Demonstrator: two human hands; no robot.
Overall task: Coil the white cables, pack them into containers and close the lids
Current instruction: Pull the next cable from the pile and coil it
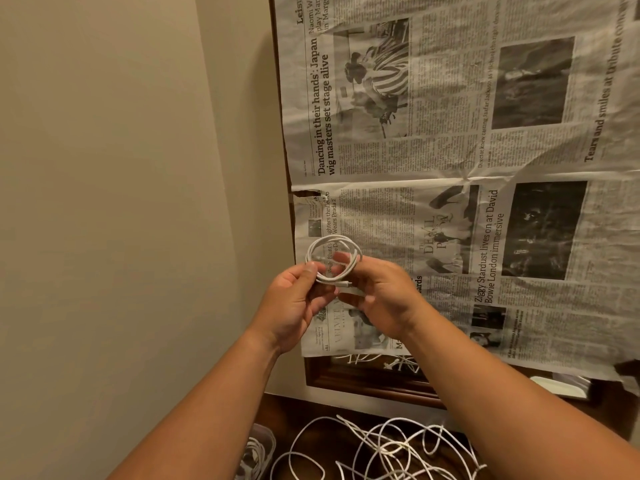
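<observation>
Gripping the white coil (327,280)
Left hand (294,303), right hand (382,299) pinch its 6 o'clock rim; container (265,445) at 7 o'clock, nearer left.

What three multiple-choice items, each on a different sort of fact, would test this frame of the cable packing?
1. Where is the coiled white cable?
A. In a container.
B. On the floor.
C. Held up by the left hand and right hand in front of the newspaper.

2. What colour are the loose cables below the arms?
A. White.
B. Black.
C. Red.

3. How do the loose cables lie?
A. Stacked in neat coils.
B. Tangled in a loose heap.
C. Bundled with ties.

Key:
1 C: both hands grip the coil against the newsprint.
2 A: every strand on the dark tabletop is white.
3 B: the loops sprawl and cross one another.
</observation>
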